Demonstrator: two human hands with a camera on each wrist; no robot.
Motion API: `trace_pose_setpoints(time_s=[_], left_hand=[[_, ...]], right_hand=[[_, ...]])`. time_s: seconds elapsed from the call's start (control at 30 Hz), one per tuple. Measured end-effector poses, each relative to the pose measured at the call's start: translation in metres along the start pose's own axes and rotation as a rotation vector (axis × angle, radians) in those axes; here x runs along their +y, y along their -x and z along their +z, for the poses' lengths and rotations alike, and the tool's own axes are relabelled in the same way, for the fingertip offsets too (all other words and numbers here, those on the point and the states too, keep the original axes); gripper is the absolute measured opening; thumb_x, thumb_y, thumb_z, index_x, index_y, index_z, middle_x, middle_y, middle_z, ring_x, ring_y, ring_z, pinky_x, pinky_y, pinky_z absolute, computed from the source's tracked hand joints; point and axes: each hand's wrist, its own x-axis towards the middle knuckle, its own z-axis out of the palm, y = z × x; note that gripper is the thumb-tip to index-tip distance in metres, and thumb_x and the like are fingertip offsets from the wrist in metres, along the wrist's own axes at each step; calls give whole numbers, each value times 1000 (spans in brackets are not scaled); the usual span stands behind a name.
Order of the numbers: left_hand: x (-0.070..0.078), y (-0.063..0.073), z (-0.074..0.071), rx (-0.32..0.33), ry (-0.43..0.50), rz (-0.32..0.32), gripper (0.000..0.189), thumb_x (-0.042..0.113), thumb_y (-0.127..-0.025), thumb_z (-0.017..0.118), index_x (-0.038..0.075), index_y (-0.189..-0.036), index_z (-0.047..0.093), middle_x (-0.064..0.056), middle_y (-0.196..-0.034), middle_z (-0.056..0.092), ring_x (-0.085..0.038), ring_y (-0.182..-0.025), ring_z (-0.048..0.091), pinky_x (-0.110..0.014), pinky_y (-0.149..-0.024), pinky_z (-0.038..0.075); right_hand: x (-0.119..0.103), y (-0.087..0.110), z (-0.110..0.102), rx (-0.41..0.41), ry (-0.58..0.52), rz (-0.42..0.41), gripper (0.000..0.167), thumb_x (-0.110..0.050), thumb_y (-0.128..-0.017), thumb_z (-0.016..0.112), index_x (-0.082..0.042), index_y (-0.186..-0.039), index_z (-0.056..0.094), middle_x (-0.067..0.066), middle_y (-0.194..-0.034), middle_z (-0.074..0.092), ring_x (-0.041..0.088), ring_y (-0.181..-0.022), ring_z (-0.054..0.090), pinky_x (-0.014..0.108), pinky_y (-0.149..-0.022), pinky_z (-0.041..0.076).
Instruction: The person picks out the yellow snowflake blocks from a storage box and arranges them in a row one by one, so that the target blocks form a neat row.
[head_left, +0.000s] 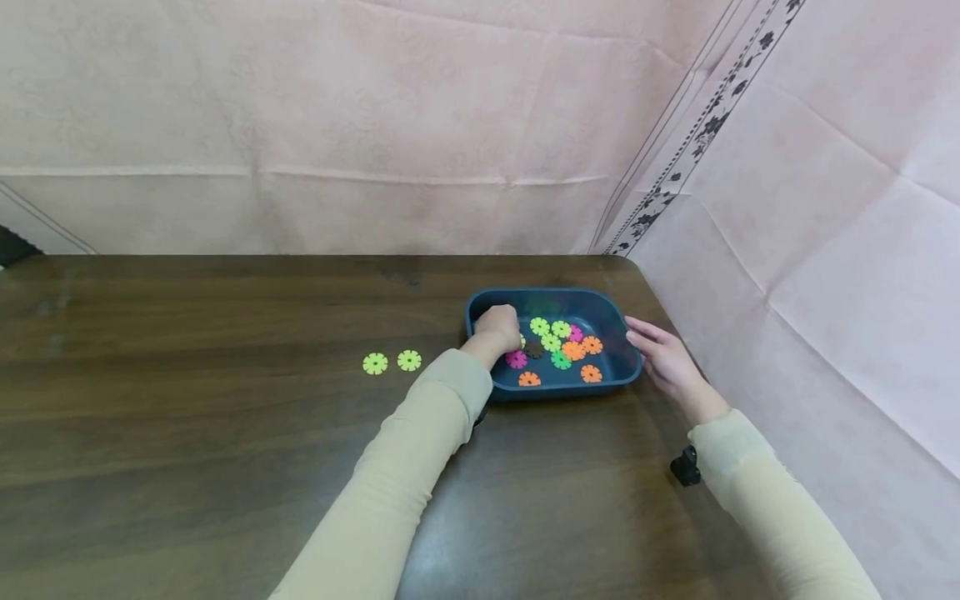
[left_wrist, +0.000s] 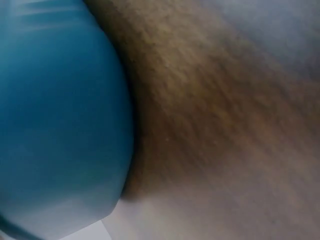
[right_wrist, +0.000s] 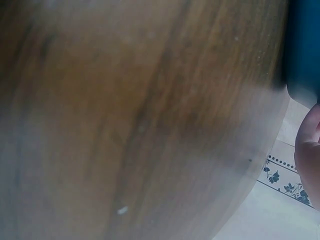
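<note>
A dark blue tray (head_left: 555,390) holds several notched plastic discs in yellow-green, orange, pink, green and a dark colour. My left hand (head_left: 497,327) reaches over the near left rim into it, fingers bent downward. Just beside those fingers are a yellow-green disc (head_left: 522,342), partly covered, and a pink disc (head_left: 516,359). The left fingertips are hidden, so I cannot tell whether they pinch a disc. At the tray's right end, my right hand (head_left: 667,360) touches the outer wall and rim with fairly straight fingers. The right wrist view shows part of that hand (right_wrist: 309,155) against the blue wall.
Two yellow-green discs, one farther left (head_left: 375,363) and one nearer the tray (head_left: 408,360), lie flat on the brown wooden table (head_left: 225,467). Pale pink cloth (head_left: 337,125) hangs behind the table, and more cloth (head_left: 847,275) borders its right side.
</note>
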Motion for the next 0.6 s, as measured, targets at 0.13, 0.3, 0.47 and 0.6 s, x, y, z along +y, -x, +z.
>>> trace_pose_setpoints(time_s=[0.13, 0.3, 0.47, 0.6], left_hand=[[1, 0, 3, 5, 73, -18, 21, 13, -89, 61, 2, -107, 62, -10, -104, 64, -18, -85, 57, -29, -83, 54], [4, -1, 5, -8, 112, -45, 28, 10, -86, 65, 1, -111, 60, -11, -107, 63, -19, -86, 57, -29, -80, 55], [5, 0, 6, 11, 114, -47, 20, 9, -86, 66, 1, -103, 65, -10, -101, 65, -17, -79, 56, -27, -74, 55], [4, 0, 6, 48, 172, -32, 15, 10, -92, 56, 2, -85, 65, -8, -81, 62, -16, -72, 53, -24, -67, 50]], right_hand=[[1, 0, 1, -9, -27, -13, 63, -24, -94, 56, -6, -147, 28, -20, -100, 64, -4, -84, 61, 10, -71, 51], [3, 1, 1, -30, -68, -32, 61, -20, -94, 55, -5, -146, 28, -18, -100, 65, -3, -85, 62, 12, -72, 52], [3, 1, 1, -19, -77, -28, 60, -20, -93, 56, -7, -146, 31, -18, -100, 64, -3, -86, 62, 12, -73, 52], [4, 1, 1, -10, -80, -27, 60, -20, -93, 56, -7, -146, 31, -19, -100, 64, -3, -87, 62, 11, -74, 52]])
